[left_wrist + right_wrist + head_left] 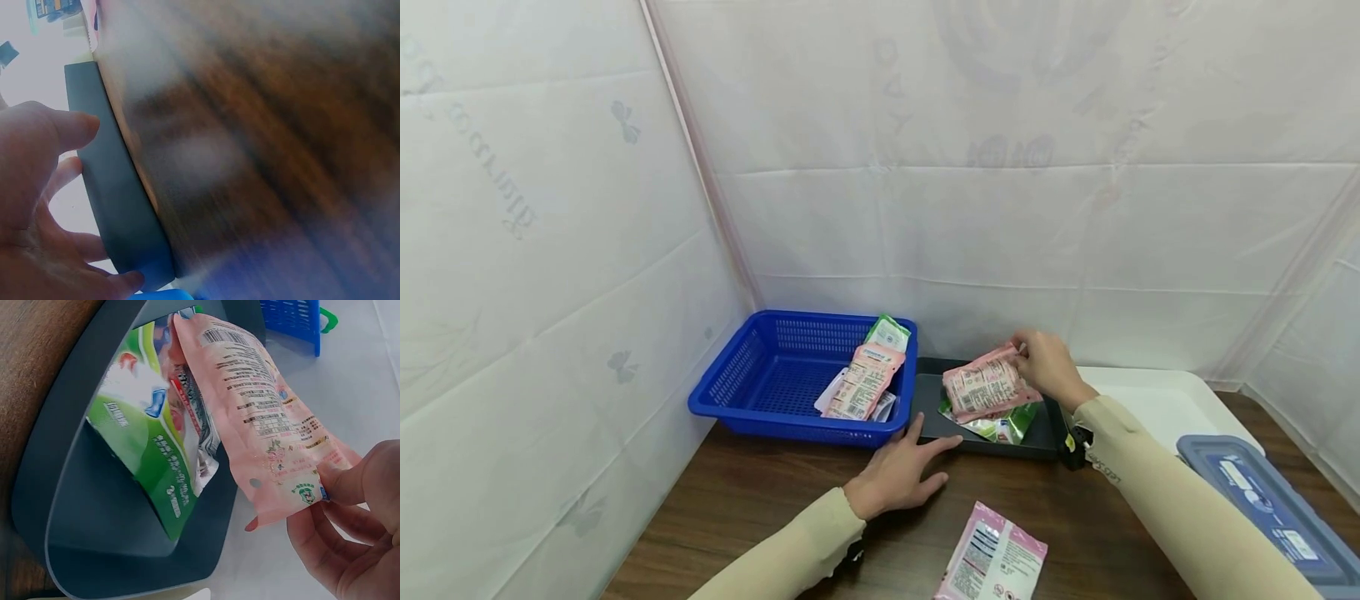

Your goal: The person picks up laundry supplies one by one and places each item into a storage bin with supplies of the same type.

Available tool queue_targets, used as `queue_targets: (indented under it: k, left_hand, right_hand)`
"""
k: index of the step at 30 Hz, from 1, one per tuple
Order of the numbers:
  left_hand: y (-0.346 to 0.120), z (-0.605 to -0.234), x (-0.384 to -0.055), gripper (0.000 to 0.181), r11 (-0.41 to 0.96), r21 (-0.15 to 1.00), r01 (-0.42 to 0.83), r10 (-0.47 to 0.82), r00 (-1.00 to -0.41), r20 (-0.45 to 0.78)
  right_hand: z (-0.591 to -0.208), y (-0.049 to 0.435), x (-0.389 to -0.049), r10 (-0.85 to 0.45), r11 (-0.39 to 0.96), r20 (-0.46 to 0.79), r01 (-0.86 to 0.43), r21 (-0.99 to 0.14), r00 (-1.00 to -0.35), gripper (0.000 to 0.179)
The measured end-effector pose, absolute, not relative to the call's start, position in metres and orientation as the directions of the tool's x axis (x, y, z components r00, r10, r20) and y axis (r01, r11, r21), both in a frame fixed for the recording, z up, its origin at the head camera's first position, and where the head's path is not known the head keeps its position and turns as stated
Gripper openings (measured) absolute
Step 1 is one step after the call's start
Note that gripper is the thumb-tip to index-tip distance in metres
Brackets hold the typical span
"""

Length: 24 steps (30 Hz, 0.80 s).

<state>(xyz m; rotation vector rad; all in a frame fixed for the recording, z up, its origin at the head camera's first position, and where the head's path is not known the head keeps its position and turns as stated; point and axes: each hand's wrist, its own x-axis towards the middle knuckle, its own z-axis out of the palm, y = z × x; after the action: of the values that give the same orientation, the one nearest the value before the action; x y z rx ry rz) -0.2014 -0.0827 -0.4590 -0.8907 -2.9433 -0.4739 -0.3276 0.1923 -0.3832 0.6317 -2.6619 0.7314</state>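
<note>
My right hand pinches one end of a pink packet with printed text and a barcode, holding it tilted over a dark grey tray. Beneath it, a green packet lies in the tray, and a silvery-red wrapper shows beside it in the right wrist view. My left hand is at the tray's front left corner, fingers spread; in the left wrist view fingertips touch the tray's side wall. A pink-and-white packet lies on the table nearer to me.
Left of the tray stands a blue perforated basket holding a pink packet, a green-and-white packet and other small packets. A white tray is at the right, with a blue-grey lidded box in front. White sheeting encloses the table.
</note>
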Motion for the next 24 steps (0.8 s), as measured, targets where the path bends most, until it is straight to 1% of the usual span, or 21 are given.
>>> queue_targets:
  k: [7, 12, 15, 18, 22, 24]
  left_hand:
    - [-0.0833, -0.4601, -0.2024, 0.055, 0.791, 0.280, 0.544, 0.534, -0.837, 0.118]
    - [-0.0829, -0.4599, -0.2020, 0.055, 0.790, 0.278, 0.546, 0.535, -0.836, 0.122]
    - [-0.0827, -0.4598, -0.2018, 0.054, 0.791, 0.279, 0.545, 0.535, -0.837, 0.117]
    - [-0.0830, -0.4591, -0.2012, 0.054, 0.787, 0.284, 0.548, 0.538, -0.834, 0.119]
    - [-0.0835, -0.4582, -0.2004, 0.054, 0.783, 0.290, 0.551, 0.540, -0.832, 0.125]
    - [-0.0835, -0.4583, -0.2005, 0.054, 0.782, 0.291, 0.551, 0.540, -0.832, 0.126]
  right_hand:
    - [-0.3866, 0.1913, -0.3282, -0.278, 0.806, 0.347, -0.414, -0.423, -0.896, 0.011]
    - [-0.3899, 0.1918, -0.3265, -0.267, 0.819, 0.302, -0.380, -0.430, -0.915, 0.012]
    - [-0.3912, 0.1915, -0.3264, -0.258, 0.831, 0.277, -0.359, -0.425, -0.926, 0.015]
    - [-0.3913, 0.1915, -0.3261, -0.230, 0.856, 0.230, -0.309, -0.415, -0.946, 0.020]
    - [-0.3911, 0.1925, -0.3252, -0.187, 0.887, 0.161, -0.237, -0.396, -0.969, 0.029]
    - [-0.3919, 0.1932, -0.3249, -0.177, 0.890, 0.148, -0.222, -0.397, -0.973, 0.034]
